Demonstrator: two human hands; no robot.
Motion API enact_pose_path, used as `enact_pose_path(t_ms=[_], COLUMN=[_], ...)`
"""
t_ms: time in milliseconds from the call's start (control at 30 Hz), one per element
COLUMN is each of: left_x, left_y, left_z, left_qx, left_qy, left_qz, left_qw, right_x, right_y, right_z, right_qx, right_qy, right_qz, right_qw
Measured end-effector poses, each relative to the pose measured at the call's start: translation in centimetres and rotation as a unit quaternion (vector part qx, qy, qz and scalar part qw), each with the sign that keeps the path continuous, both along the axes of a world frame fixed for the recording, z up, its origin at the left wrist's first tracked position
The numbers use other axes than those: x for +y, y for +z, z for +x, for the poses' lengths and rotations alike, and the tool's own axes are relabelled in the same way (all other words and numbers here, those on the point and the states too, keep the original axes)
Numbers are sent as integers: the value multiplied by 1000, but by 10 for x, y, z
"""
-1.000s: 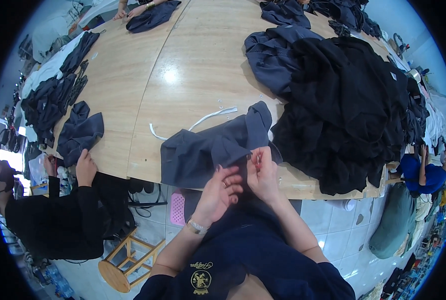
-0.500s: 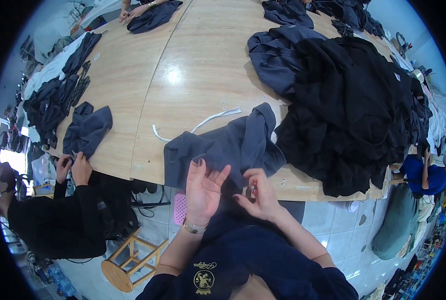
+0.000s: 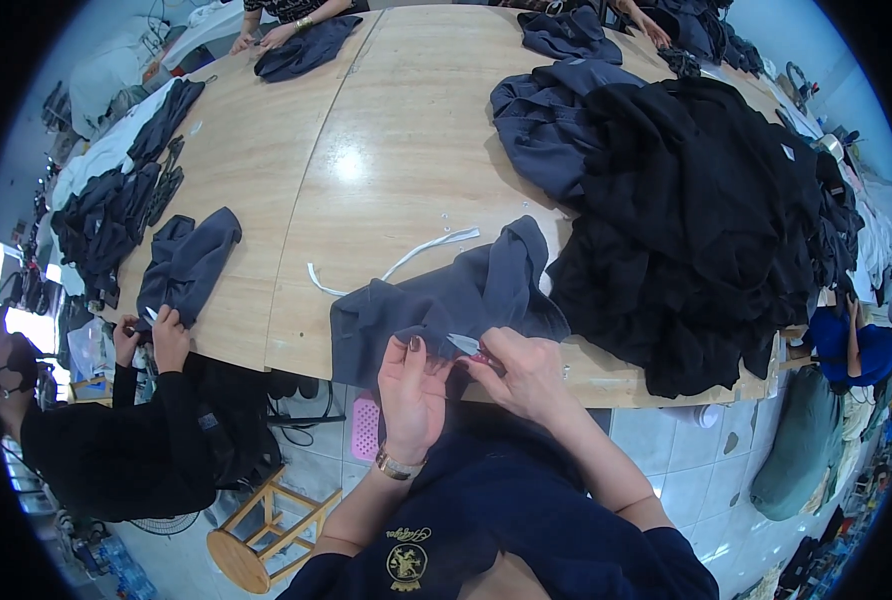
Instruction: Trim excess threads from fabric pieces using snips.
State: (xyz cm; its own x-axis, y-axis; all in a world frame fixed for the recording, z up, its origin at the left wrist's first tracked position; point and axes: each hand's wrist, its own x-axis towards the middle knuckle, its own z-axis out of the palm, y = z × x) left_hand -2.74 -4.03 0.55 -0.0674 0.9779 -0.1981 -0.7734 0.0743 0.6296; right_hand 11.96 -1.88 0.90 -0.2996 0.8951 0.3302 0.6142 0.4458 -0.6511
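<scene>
A dark grey garment piece [image 3: 456, 295] lies crumpled at the table edge in front of me. My left hand [image 3: 413, 395] is closed with its fingertips pinching the garment's near edge, palm turned up. In my right hand [image 3: 528, 372] is a pair of small thread snips [image 3: 465, 345] with red on the handle. Their pale blades point left, close to my left fingertips and over the cloth. Whether the blades touch the fabric or a thread I cannot tell. A thin white cord [image 3: 431, 248] lies curved on the table just beyond the garment.
A large heap of black garments [image 3: 696, 200] stands to the right, with grey cloth [image 3: 541, 125] beside it. At left, a co-worker's hands [image 3: 166, 338] handle grey cloth [image 3: 188, 262] with a blade. Other people work at the far edge. A wooden stool [image 3: 266, 530] stands lower left.
My right hand has turned and brought the snips up to my left fingertips, blades now showing. My left fingers have closed from a spread pose onto the garment's edge.
</scene>
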Motion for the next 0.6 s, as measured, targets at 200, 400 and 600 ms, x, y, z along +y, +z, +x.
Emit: enact_pose_path(t_ms=[200,400,600], left_x=[-1,0,0], left_y=[-3,-1,-3], left_z=[2,4,3], left_qx=[30,51,56], left_qy=[11,36,43], left_qz=[26,10,7], left_qw=[999,998,997], right_x=[3,3,1], right_y=[4,-1,2], right_z=[-1,0,1], right_qx=[-37,-43,-58], right_qy=[3,2,13], right_qz=[32,41,50], right_qw=[999,998,997])
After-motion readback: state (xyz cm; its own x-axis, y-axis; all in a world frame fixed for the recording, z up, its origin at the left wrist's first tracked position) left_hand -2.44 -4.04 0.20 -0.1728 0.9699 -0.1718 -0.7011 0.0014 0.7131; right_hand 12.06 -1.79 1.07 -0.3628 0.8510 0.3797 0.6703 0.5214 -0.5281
